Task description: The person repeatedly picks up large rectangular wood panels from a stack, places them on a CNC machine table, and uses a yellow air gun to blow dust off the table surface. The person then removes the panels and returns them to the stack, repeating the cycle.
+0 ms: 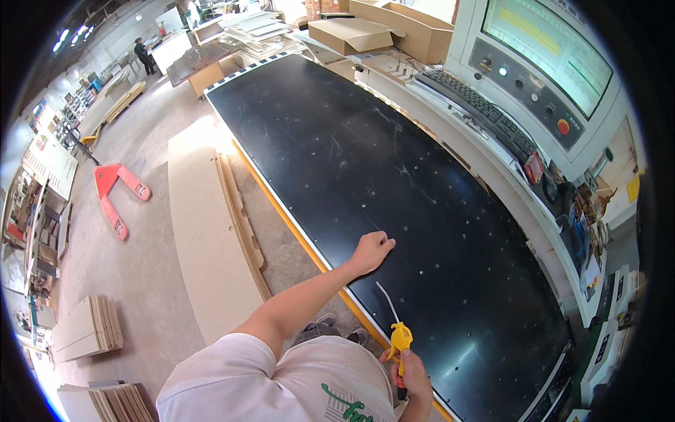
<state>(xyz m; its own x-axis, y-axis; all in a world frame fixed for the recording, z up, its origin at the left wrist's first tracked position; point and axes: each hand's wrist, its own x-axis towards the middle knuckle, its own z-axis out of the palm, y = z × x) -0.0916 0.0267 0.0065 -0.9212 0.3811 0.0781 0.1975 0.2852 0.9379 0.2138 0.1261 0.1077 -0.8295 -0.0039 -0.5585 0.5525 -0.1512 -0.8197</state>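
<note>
My left hand (373,253) is closed in a loose fist over the black table surface (337,169), near its left edge. Nothing shows sticking out of its fingers. Lower down, my right hand (415,376) is wrapped round a yellow air blow gun (401,337) with a thin pale nozzle. The nozzle points up and to the left, over the black surface. This long surface is dotted with small holes and carries whitish scuffs. A yellow strip (281,209) runs along its left edge, next to my body.
To the right stands a control cabinet with a lit screen (548,53), a red stop button (563,126) and a keyboard (485,109). Large boards (204,211) lie left of the table. A red pallet truck (112,186) stands farther left. Cardboard boxes (351,35) sit beyond; a distant person (143,56) stands.
</note>
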